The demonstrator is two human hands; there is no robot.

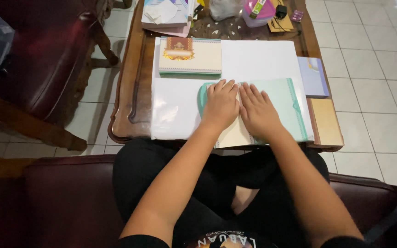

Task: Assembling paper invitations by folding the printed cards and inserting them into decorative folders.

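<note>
My left hand (221,105) and my right hand (257,111) lie flat side by side, fingers together, pressing on a cream card (232,136). The card rests on a mint-green scoring board (287,103) near the table's front edge. The board lies on a large white sheet (258,59). A stack of cream cards with an ornate gold and red print (189,55) sits on the sheet behind my left hand.
A wooden coffee table (133,73) holds it all. A lilac card (313,76) and a tan card (326,121) lie at the right edge. Papers (167,14), a plastic bag (224,8) and a pink-lidded tub (258,11) stand at the back. A dark red armchair (47,55) is on the left.
</note>
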